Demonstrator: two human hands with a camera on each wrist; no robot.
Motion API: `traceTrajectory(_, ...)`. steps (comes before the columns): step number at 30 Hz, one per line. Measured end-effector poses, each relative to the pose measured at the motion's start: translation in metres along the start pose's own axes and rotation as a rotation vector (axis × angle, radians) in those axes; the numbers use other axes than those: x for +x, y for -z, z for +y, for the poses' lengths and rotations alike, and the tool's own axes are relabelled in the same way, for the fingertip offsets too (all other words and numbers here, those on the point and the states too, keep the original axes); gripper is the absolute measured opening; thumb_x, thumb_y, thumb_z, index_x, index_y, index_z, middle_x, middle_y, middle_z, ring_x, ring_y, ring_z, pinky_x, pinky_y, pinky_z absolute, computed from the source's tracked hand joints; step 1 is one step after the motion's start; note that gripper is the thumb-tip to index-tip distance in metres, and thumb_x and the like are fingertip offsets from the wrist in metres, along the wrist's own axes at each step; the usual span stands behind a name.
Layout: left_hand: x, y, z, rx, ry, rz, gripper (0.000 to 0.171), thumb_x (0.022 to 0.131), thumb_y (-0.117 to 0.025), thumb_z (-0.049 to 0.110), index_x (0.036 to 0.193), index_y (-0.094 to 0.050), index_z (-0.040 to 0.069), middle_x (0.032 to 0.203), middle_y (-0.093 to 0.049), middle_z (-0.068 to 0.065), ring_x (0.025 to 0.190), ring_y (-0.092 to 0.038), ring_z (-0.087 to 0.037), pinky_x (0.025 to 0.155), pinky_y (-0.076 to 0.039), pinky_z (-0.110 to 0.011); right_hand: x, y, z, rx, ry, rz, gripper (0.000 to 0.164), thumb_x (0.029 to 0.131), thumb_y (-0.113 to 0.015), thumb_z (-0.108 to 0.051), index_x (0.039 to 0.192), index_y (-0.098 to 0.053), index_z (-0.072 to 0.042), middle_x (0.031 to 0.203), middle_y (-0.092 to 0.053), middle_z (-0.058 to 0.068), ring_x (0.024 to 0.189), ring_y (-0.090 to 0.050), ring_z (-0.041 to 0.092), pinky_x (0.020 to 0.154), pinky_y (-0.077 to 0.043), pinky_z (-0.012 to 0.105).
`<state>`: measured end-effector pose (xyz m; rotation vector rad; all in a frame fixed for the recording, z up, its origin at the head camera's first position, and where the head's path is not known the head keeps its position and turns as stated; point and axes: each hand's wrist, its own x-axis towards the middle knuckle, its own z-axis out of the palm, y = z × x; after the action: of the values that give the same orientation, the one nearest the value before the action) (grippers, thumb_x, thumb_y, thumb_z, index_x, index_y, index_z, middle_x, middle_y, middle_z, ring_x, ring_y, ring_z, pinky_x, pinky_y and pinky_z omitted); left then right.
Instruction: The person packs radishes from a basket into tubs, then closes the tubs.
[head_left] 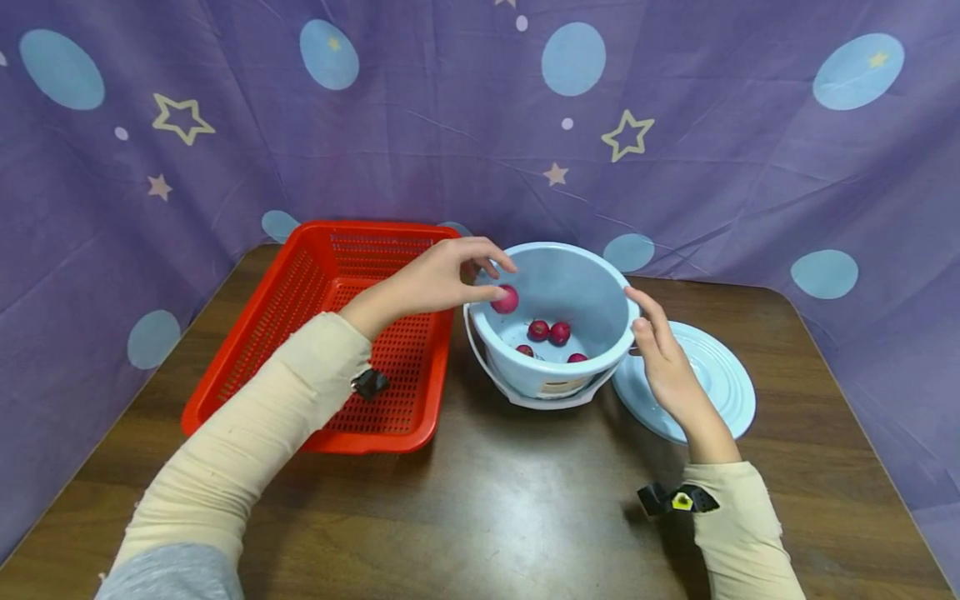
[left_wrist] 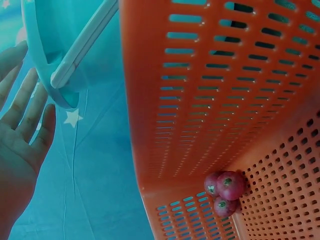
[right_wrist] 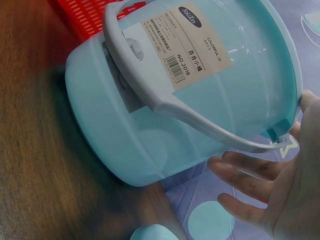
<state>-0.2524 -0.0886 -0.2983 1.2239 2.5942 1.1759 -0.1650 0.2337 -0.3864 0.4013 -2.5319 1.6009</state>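
Observation:
My left hand (head_left: 453, 275) reaches over the near-left rim of a light blue bucket (head_left: 577, 275), thumb and fingers spread apart. A red radish (head_left: 505, 298) shows right at its thumb tip, while the index finger is held clear above. Inside the bucket, several radishes (head_left: 559, 333) lie on the bottom. In the left wrist view the left hand (left_wrist: 22, 130) has its fingers extended beside the bucket's handle hinge. My right hand (head_left: 663, 358) touches the bucket's right rim with its fingertips. Its loosely extended fingers (right_wrist: 245, 182) lie along the bucket's side near the handle (right_wrist: 165, 105).
Left of the bucket stands a red slotted basket (head_left: 431, 400), with a few radishes (left_wrist: 231, 186) clustered in one corner. A light blue lid (head_left: 723, 379) lies on the wooden table (head_left: 517, 508) to the right. Behind hangs a purple patterned curtain (head_left: 450, 125).

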Motion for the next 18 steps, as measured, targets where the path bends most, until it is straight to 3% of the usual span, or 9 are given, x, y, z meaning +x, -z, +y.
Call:
traceTrajectory(7,-0.001,0.000,0.000,-0.007,-0.016,0.000,0.031,0.086,-0.079,0.016,0.115,-0.071,0.012,0.108,-0.068,0.004,0.081,-0.056,-0.014,0.074,-0.050,-0.041,0.000,0.000,0.001,0.004,0.010,0.001,0.049,0.109,-0.029,-0.032,0.158,-0.023,-0.023,0.154,-0.033,0.012,0.125,-0.045,0.029,0.093,-0.043,0.044)
traceTrajectory(13,-0.004,0.004,-0.002,-0.014,0.000,0.008,0.033,0.085,-0.080,0.018,0.116,-0.071,0.011,0.108,-0.069,-0.001,0.085,-0.058,-0.013,0.080,-0.050,-0.040,0.000,0.000,0.001,0.002,0.005,-0.001,0.049,0.109,-0.028,-0.032,0.158,-0.023,-0.023,0.155,-0.033,0.012,0.125,-0.045,0.029,0.093,-0.043,0.044)
traceTrajectory(18,-0.007,0.010,-0.010,-0.030,0.027,0.056,0.032,0.085,-0.080,0.016,0.115,-0.071,0.012,0.108,-0.068,-0.004,0.094,-0.063,-0.018,0.085,-0.049,-0.044,0.000,0.000,0.001,0.002,0.004,-0.003,0.049,0.109,-0.028,-0.032,0.158,-0.023,-0.024,0.154,-0.033,0.012,0.125,-0.045,0.030,0.093,-0.042,0.046)
